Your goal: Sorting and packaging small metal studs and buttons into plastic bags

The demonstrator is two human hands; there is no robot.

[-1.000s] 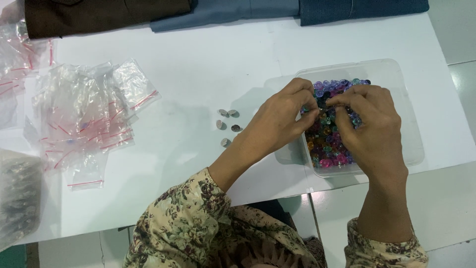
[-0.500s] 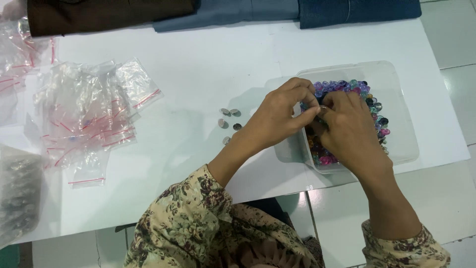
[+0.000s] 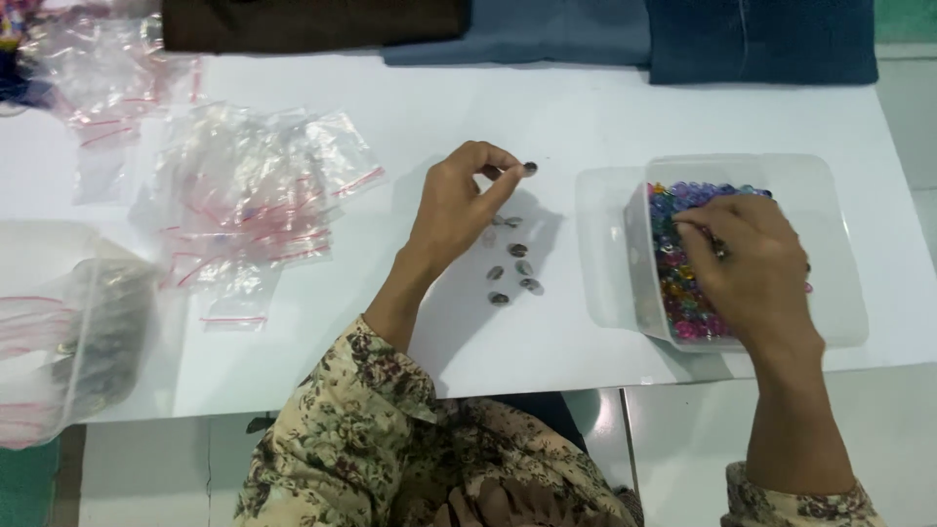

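Observation:
My left hand (image 3: 459,200) hovers over the white table (image 3: 410,117) and pinches a small dark bead (image 3: 529,168) between thumb and forefinger. Just below it lie several grey beads (image 3: 512,265) in a loose cluster. My right hand (image 3: 752,263) reaches into a clear plastic box (image 3: 830,195) filled with colourful beads (image 3: 678,283), its fingers curled among them; whether it grips one is hidden.
A pile of small clear zip bags with red strips (image 3: 249,200) lies at the left. More bags (image 3: 107,73) sit at the far left corner, and a clear container (image 3: 68,332) stands at the left edge. Folded dark and blue cloth (image 3: 547,29) lines the back.
My left hand has left the box and moved left over the table with a dark bead. The right hand stays in the box. The camera view has shifted.

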